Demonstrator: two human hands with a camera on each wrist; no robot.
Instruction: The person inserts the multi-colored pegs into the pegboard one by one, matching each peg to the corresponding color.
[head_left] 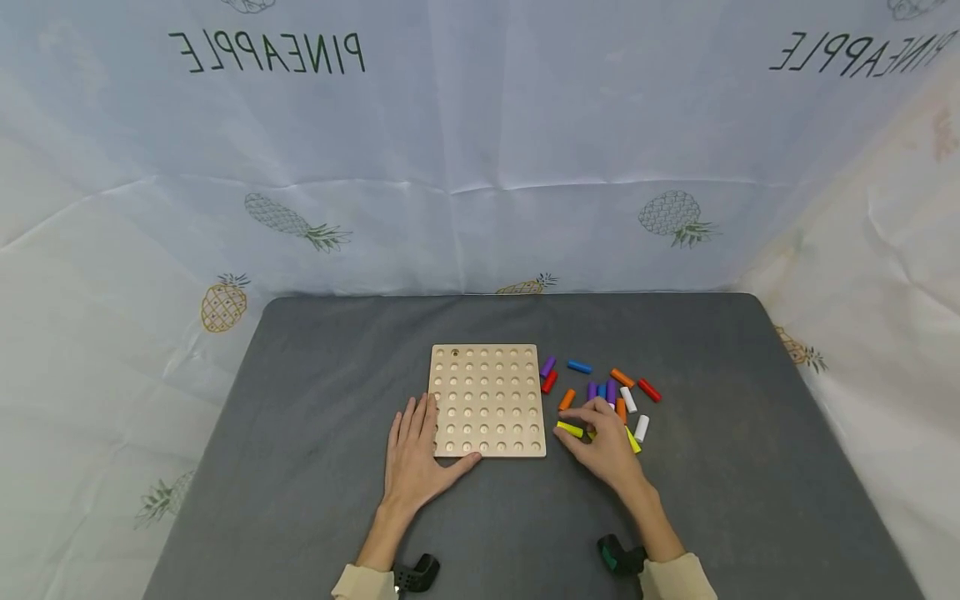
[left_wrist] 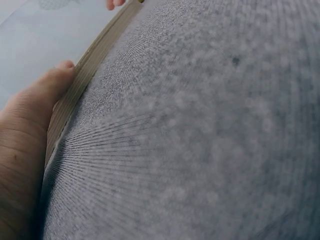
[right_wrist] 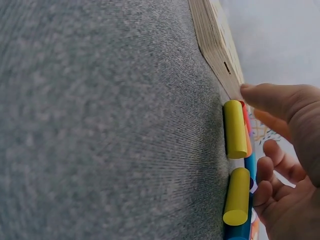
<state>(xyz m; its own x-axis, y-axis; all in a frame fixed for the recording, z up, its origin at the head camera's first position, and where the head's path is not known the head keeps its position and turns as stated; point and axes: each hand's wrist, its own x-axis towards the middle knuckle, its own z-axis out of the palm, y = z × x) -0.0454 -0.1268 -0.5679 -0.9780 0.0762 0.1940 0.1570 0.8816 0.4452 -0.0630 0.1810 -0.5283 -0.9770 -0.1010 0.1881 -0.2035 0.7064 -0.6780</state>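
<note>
A square wooden pegboard (head_left: 491, 405) with rows of round holes lies on the grey table. My left hand (head_left: 412, 468) is spread along its left side, fingers straight at the edge and thumb at the front edge. In the left wrist view that thumb (left_wrist: 42, 97) touches the board's side. Right of the board, my right hand (head_left: 606, 446) hovers over loose pegs, thumb and index finger apart on either side of a yellow peg (head_left: 570, 429). The right wrist view shows this yellow peg (right_wrist: 235, 129) lying on the cloth, with a second yellow peg (right_wrist: 236, 196) closer to the palm.
Around the right hand lie several coloured pegs, among them a blue peg (head_left: 579, 367), a red peg (head_left: 649, 390), an orange peg (head_left: 567, 399) and a white peg (head_left: 641, 428). A purple peg (head_left: 548, 365) lies close to the board's right edge. Pineapple-print fabric (head_left: 480, 233) hangs behind the table.
</note>
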